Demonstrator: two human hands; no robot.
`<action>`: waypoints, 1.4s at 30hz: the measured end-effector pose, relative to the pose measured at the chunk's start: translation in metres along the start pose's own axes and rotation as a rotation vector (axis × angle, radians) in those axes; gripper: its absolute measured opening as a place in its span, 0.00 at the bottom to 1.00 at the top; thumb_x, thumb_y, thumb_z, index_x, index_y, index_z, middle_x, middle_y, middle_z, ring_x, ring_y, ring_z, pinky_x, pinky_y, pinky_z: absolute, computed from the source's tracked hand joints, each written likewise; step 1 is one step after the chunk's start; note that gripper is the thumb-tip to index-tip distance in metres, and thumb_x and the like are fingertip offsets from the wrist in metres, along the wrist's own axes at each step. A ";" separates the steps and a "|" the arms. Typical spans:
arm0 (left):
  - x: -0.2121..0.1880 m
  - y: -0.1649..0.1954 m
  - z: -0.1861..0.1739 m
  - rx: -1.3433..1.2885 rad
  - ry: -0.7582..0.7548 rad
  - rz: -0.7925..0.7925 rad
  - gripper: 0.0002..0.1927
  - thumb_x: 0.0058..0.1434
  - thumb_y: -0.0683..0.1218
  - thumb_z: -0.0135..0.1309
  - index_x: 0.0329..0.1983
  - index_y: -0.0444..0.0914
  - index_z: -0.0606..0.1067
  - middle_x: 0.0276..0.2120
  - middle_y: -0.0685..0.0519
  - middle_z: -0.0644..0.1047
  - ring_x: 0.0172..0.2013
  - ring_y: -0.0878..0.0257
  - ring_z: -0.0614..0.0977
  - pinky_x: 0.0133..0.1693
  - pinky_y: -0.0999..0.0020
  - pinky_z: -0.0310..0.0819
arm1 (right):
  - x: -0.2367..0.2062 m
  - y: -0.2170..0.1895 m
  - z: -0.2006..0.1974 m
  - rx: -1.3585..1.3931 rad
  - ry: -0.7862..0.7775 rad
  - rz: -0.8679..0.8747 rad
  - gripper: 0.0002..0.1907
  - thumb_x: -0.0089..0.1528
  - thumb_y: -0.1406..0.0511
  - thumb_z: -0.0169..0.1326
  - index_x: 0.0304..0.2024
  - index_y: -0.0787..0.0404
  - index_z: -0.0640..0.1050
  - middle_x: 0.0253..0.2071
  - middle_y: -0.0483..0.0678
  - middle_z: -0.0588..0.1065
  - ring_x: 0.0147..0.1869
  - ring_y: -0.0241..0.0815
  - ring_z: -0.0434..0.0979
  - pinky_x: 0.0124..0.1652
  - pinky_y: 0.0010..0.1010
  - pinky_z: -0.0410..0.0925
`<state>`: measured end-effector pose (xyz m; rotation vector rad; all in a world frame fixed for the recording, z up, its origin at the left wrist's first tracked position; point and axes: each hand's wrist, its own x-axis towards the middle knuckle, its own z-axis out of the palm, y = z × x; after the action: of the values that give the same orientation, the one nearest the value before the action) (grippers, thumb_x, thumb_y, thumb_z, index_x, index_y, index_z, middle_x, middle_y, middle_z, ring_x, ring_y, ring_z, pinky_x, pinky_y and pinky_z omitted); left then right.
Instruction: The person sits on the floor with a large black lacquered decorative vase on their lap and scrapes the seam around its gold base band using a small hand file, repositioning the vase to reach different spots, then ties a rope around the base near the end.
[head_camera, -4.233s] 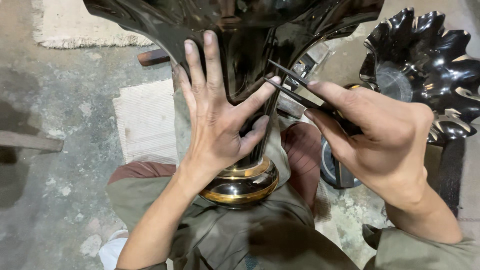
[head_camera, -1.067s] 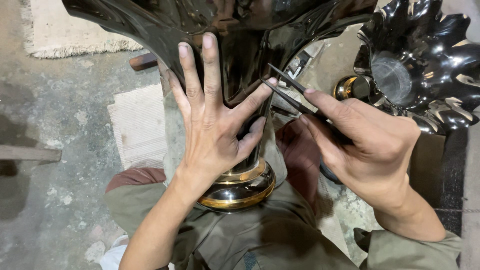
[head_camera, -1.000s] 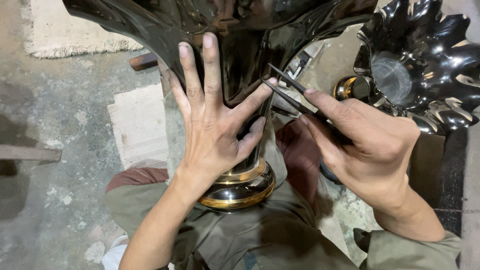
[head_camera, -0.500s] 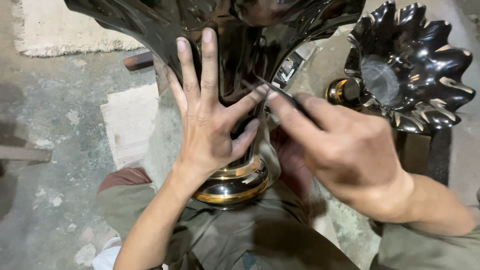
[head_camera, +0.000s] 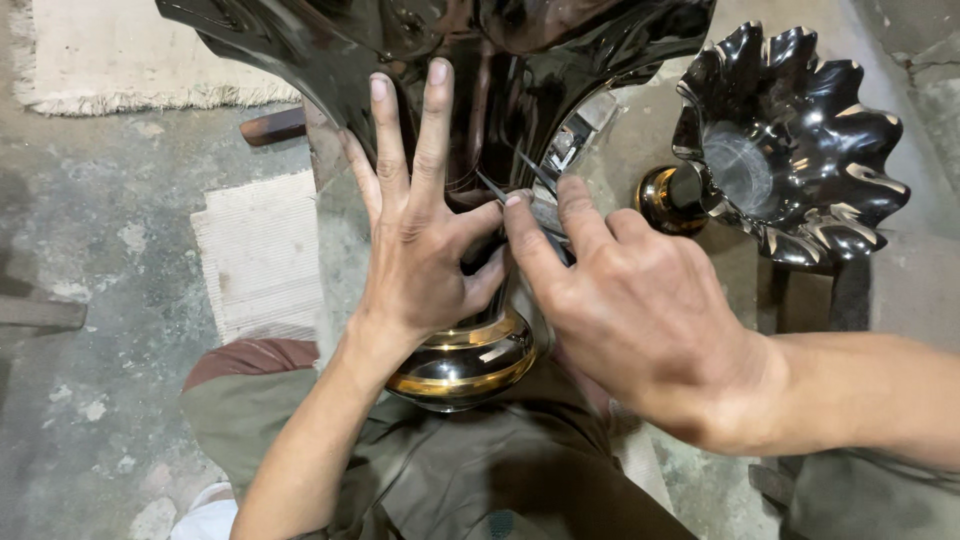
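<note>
While the glossy black vase (head_camera: 470, 90) is kept upright over the lap, it's steadied by the left hand (head_camera: 420, 250), laid flat on its neck with fingers spread wide. A thin dark tool (head_camera: 520, 195) is pinched tight in the right hand (head_camera: 630, 310), tip touching the neck. A second ruffled black vase (head_camera: 790, 140) is seen at far right, well apart.

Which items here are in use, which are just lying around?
In use:
left hand, spread flat on the glossy black fluted vase
right hand, pinching a thin metal tool at the vase's neck
vase's gold-banded base

Lying about:
second black fluted vase
striped mat
fringed rug
</note>
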<state>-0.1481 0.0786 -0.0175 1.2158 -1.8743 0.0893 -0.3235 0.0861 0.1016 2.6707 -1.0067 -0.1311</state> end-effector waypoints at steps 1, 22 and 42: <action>0.000 -0.001 0.000 0.007 0.002 0.002 0.08 0.58 0.50 0.71 0.40 0.51 0.85 0.76 0.45 0.39 0.74 0.34 0.37 0.65 0.17 0.38 | 0.001 -0.001 0.001 -0.057 0.003 -0.015 0.36 0.51 0.72 0.52 0.65 0.69 0.71 0.54 0.76 0.72 0.34 0.57 0.83 0.20 0.34 0.76; 0.007 0.007 -0.009 -0.053 -0.089 -0.015 0.18 0.44 0.51 0.77 0.41 0.52 0.88 0.76 0.41 0.42 0.74 0.30 0.37 0.68 0.17 0.33 | -0.013 0.041 0.021 0.008 0.234 -0.063 0.22 0.71 0.57 0.48 0.58 0.64 0.80 0.43 0.59 0.82 0.13 0.33 0.67 0.10 0.24 0.58; 0.020 0.003 0.011 0.031 -0.201 -0.014 0.17 0.46 0.52 0.74 0.42 0.55 0.88 0.74 0.57 0.60 0.72 0.29 0.35 0.67 0.17 0.22 | -0.003 0.096 0.040 0.004 0.322 -0.189 0.13 0.69 0.64 0.52 0.53 0.55 0.83 0.39 0.49 0.83 0.14 0.29 0.67 0.11 0.22 0.55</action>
<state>-0.1606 0.0608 -0.0092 1.2990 -2.0438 -0.0126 -0.3939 0.0101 0.0916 2.6704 -0.6552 0.2552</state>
